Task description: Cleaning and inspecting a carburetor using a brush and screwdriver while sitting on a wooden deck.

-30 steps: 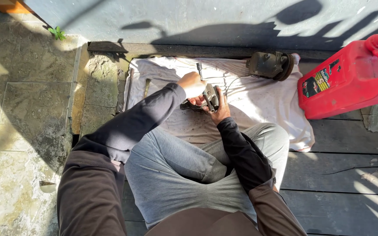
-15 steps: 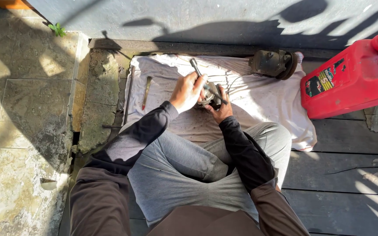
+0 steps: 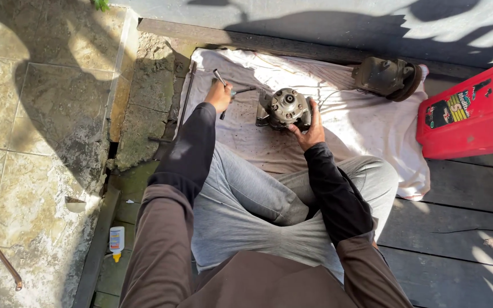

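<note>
A round grey metal engine part point(image 3: 283, 107) stands on a stained white cloth point(image 3: 366, 128) in front of my crossed legs. My right hand point(image 3: 309, 128) grips its near right side and holds it steady. My left hand point(image 3: 219, 96) is off to the left of the part, closed around a slim metal hand tool point(image 3: 221, 80) whose shaft sticks up and away from my fingers. A second dark tool point(image 3: 241, 91) lies on the cloth just beside that hand.
A dark round machine part point(image 3: 386, 77) lies at the cloth's far right. A red plastic jug point(image 3: 475, 114) stands on the dark wooden boards to the right. A long metal rod point(image 3: 186, 94) lies along the cloth's left edge. Stone paving and a small white bottle point(image 3: 117, 240) are on the left.
My left hand has moved left, away from the engine part, taking the slim tool with it. My right hand stays on the part. The camera has come closer.
</note>
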